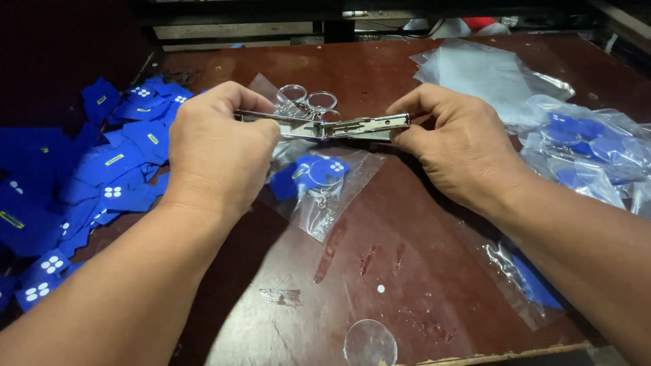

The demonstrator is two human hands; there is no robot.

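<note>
Both hands are up over the middle of a dark red table (420,271), holding a metal stapler (325,127) that's swung open flat, so it runs as one long strip between them. The left hand (217,152) has its fingers curled tight around the left end, and the right hand (458,146) pinches the right end between thumb and fingertips.

Right under the stapler there's a clear plastic bag (322,196) lying on the table with a blue keychain (319,173) inside. Just behind the stapler sit a few loose clear rings (308,102), acrylic discs maybe, hard to tell from here.

On the left is a big pile of blue fabric tags (88,183) with white dots. On the right is a heap of filled bags (583,149), with a stack of empty clear bags (481,71) behind it. One more filled bag (522,285) lies under the right forearm, and a clear disc (369,342) sits near the table's front edge.
</note>
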